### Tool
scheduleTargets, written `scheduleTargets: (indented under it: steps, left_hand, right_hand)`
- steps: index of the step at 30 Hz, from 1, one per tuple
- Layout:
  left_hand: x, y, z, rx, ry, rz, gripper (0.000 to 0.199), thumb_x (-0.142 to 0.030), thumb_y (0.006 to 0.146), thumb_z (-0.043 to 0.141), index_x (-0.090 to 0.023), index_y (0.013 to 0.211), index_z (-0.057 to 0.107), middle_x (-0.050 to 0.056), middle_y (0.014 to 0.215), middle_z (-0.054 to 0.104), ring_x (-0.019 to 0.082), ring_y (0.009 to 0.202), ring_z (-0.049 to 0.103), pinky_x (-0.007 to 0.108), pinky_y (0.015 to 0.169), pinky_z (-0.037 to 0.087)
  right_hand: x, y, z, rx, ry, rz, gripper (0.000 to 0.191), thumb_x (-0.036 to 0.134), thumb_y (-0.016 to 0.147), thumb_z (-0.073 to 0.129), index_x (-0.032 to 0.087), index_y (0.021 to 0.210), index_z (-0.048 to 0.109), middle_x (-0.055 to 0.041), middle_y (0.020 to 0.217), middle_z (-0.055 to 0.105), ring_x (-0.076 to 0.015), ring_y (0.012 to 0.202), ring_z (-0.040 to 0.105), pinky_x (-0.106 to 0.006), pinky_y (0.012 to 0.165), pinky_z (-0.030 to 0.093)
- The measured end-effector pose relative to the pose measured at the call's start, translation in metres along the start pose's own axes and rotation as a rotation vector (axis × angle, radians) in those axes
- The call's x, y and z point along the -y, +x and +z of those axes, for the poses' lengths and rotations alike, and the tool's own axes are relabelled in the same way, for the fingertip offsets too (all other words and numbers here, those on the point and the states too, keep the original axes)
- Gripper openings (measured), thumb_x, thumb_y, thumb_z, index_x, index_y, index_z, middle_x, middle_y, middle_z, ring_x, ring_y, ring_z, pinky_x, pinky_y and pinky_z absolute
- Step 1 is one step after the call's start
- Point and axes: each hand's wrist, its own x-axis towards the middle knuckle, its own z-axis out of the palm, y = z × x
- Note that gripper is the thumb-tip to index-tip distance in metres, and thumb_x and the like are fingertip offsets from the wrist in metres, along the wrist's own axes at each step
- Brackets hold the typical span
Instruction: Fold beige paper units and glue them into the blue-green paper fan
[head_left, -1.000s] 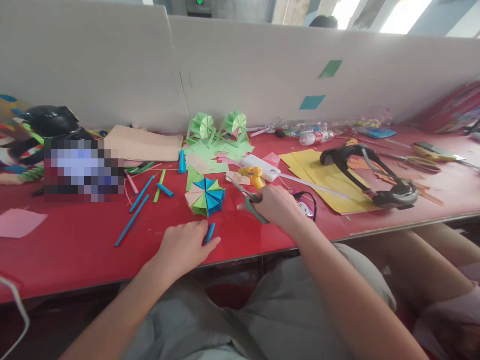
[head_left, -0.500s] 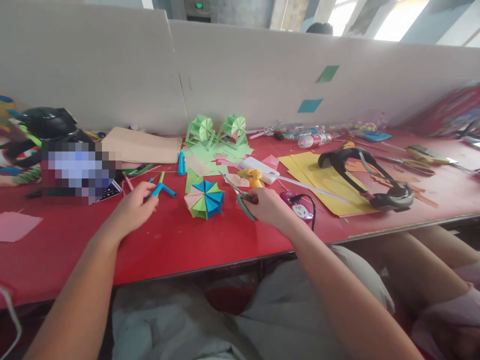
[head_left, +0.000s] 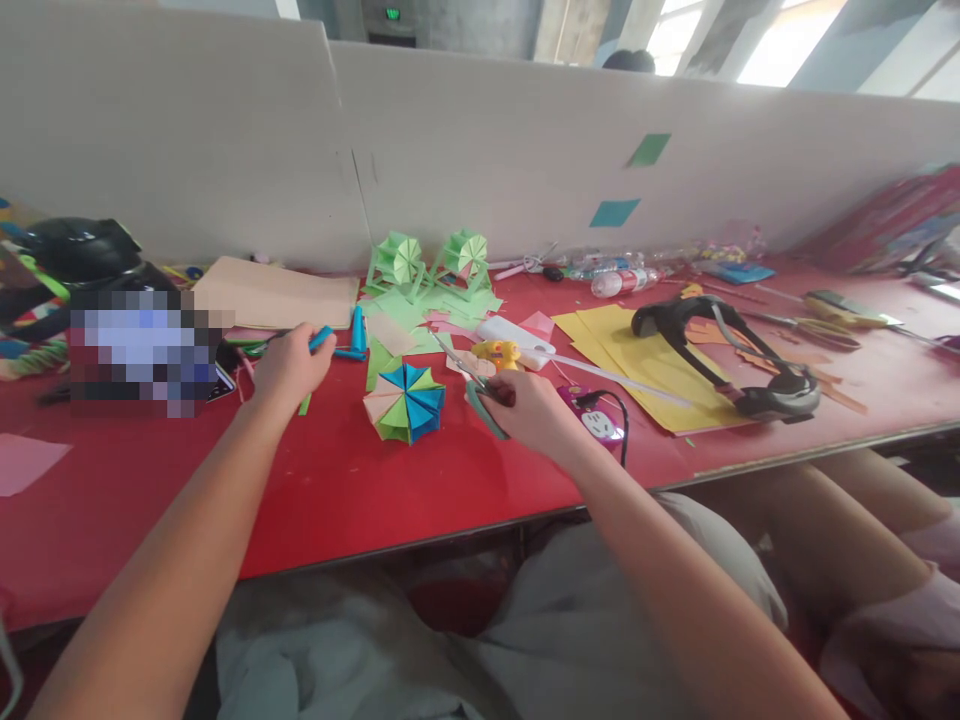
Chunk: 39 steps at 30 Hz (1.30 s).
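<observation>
My left hand [head_left: 291, 368] pinches a small blue rolled paper tube [head_left: 322, 338] over the left part of the table. Just right of it, a second blue paper tube [head_left: 349, 353] lies beside an upright blue paper cone [head_left: 359, 328]. A green paper piece [head_left: 304, 404] pokes out below the hand. In my right hand [head_left: 529, 408] are scissors [head_left: 486, 408] with grey-green handles, their blades pointing up and left. Between the hands sits a folded paper wheel [head_left: 406, 402] in blue, green and peach. Behind the scissors is a yellow glue gun [head_left: 498, 353].
Two green paper wheels on stands [head_left: 396, 260] stand near the white partition [head_left: 480, 150]. Rightward lie a purple power strip [head_left: 598, 420], yellow paper [head_left: 637, 385], a black head strap [head_left: 776, 398] and plastic bottles [head_left: 622, 282]. Brown card [head_left: 277, 292] and a black bag-like object [head_left: 79, 250] are left.
My left hand has moved right and away from me with a blue tube, leaving the green piece below it. My right hand with the scissors stays almost still.
</observation>
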Motion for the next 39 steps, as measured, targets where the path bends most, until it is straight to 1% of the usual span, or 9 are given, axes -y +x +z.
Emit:
scheduleTargets:
  steps: [5, 9, 12, 15, 19, 23, 27, 31, 39]
  left_hand:
    - [-0.014, 0.002, 0.001, 0.035, -0.064, 0.013, 0.017, -0.037, 0.085, 0.052, -0.024, 0.092, 0.06, 0.013, 0.093, 0.073, 0.036, 0.091, 0.067, 0.036, 0.07, 0.044]
    - [-0.009, 0.001, 0.0, 0.075, -0.162, -0.008, 0.016, -0.038, 0.084, 0.052, -0.024, 0.087, 0.059, 0.009, 0.089, 0.071, 0.031, 0.087, 0.066, 0.034, 0.07, 0.043]
    - [0.004, 0.0, -0.008, -0.016, -0.206, -0.095, 0.022, -0.041, 0.089, 0.046, -0.023, 0.081, 0.056, 0.009, 0.079, 0.066, 0.03, 0.082, 0.064, 0.035, 0.069, 0.043]
    - [0.012, -0.001, -0.012, -0.071, -0.257, -0.158, 0.024, -0.042, 0.09, 0.045, -0.022, 0.081, 0.056, 0.009, 0.078, 0.064, 0.03, 0.083, 0.062, 0.037, 0.072, 0.044]
    - [0.009, -0.003, -0.005, 0.02, -0.417, -0.017, 0.021, -0.035, 0.086, 0.048, -0.021, 0.092, 0.061, 0.009, 0.093, 0.068, 0.029, 0.095, 0.062, 0.036, 0.083, 0.045]
    - [-0.007, -0.009, -0.002, 0.189, -0.689, 0.113, 0.034, -0.036, 0.085, 0.046, -0.018, 0.106, 0.067, 0.005, 0.088, 0.069, 0.024, 0.087, 0.062, 0.032, 0.079, 0.049]
    - [-0.028, -0.024, -0.014, 0.321, -0.821, 0.387, 0.039, -0.047, 0.084, 0.06, -0.018, 0.109, 0.071, 0.004, 0.094, 0.071, 0.024, 0.092, 0.064, 0.032, 0.083, 0.051]
    - [-0.045, -0.038, -0.024, 0.468, -0.935, 0.483, 0.039, -0.052, 0.084, 0.066, -0.019, 0.105, 0.073, 0.005, 0.089, 0.073, 0.023, 0.086, 0.068, 0.031, 0.076, 0.054]
    - [-0.062, -0.051, -0.024, 0.323, -1.057, 0.346, 0.04, -0.05, 0.079, 0.075, -0.014, 0.098, 0.077, 0.005, 0.075, 0.072, 0.015, 0.062, 0.064, 0.025, 0.057, 0.052]
  right_hand:
    - [0.008, 0.022, 0.004, 0.012, 0.103, -0.161, 0.019, 0.035, 0.091, 0.05, 0.019, 0.083, 0.057, 0.0001, 0.068, 0.059, -0.0127, 0.061, 0.05, -0.025, 0.058, 0.035]
    - [0.027, 0.068, 0.007, 0.008, -0.001, -0.179, 0.023, 0.034, 0.089, 0.054, 0.014, 0.082, 0.062, -0.0012, 0.074, 0.063, -0.0109, 0.066, 0.052, -0.024, 0.06, 0.034]
    - [0.046, 0.111, 0.015, 0.053, -0.141, -0.123, 0.017, 0.029, 0.086, 0.062, 0.013, 0.084, 0.068, -0.0048, 0.077, 0.067, -0.0125, 0.065, 0.054, -0.025, 0.06, 0.037]
    - [0.063, 0.147, 0.03, 0.061, -0.183, -0.144, 0.015, 0.027, 0.084, 0.069, 0.013, 0.088, 0.072, -0.0107, 0.09, 0.072, -0.0192, 0.079, 0.062, -0.028, 0.068, 0.045]
    - [0.074, 0.169, 0.049, -0.021, -0.166, -0.2, 0.026, 0.019, 0.092, 0.059, 0.011, 0.114, 0.071, -0.0147, 0.122, 0.071, -0.0257, 0.111, 0.064, -0.033, 0.089, 0.05]
    - [0.073, 0.154, 0.051, -0.06, 0.05, -0.366, 0.028, 0.016, 0.094, 0.057, 0.011, 0.119, 0.07, -0.0114, 0.118, 0.073, -0.0213, 0.107, 0.067, -0.032, 0.095, 0.05]
    - [0.061, 0.112, 0.04, 0.122, 0.394, -0.44, 0.034, 0.028, 0.092, 0.065, 0.008, 0.119, 0.068, -0.0112, 0.104, 0.074, -0.0158, 0.087, 0.068, -0.027, 0.077, 0.055]
    - [0.045, 0.072, 0.026, 0.059, 0.526, -0.488, 0.022, 0.034, 0.084, 0.073, 0.016, 0.098, 0.074, -0.0038, 0.089, 0.072, -0.0121, 0.073, 0.061, -0.025, 0.066, 0.051]
    - [0.019, 0.037, 0.02, -0.014, 0.736, -0.306, 0.032, 0.047, 0.081, 0.074, 0.016, 0.09, 0.069, -0.0021, 0.074, 0.067, -0.0129, 0.065, 0.063, -0.028, 0.062, 0.052]
